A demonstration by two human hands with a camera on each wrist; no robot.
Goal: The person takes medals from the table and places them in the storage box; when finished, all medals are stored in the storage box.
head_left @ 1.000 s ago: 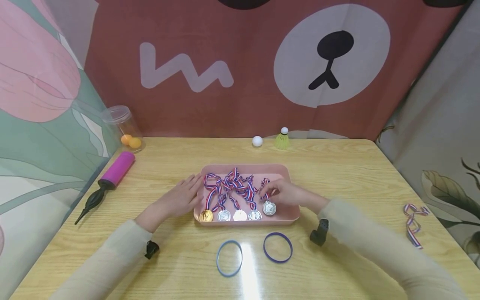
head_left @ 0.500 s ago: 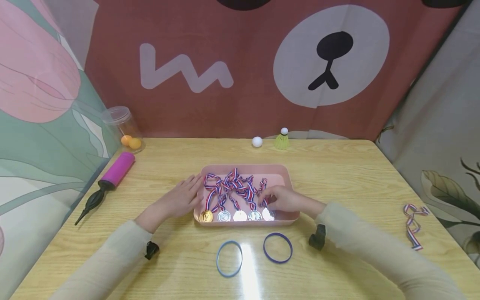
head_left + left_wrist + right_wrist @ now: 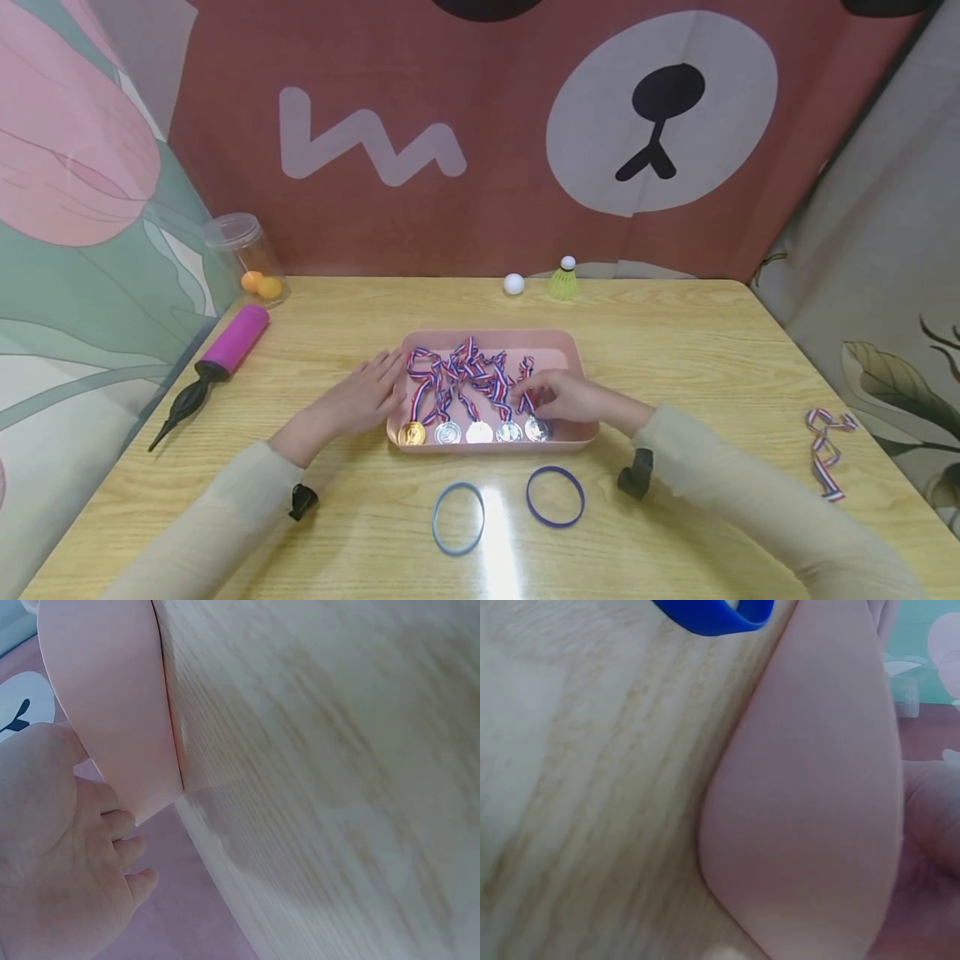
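The ribbon of the silver medal [image 3: 537, 428] is pinched by the right hand [image 3: 566, 397] inside the pink tray [image 3: 577, 433]. The tray's left side is touched by the left hand [image 3: 365, 398], its fingers spread flat.

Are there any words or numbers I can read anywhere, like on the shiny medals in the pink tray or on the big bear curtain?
No readable words or numbers appear in any view.
Round gold and silver medals in the pink plastic tray: their faces are embossed, too small to read.
Red-brown bear-face curtain: only a pale zigzag shape, no letters.
Right hand, at the rightmost medal, and left hand, on the tray's edge: no writing.
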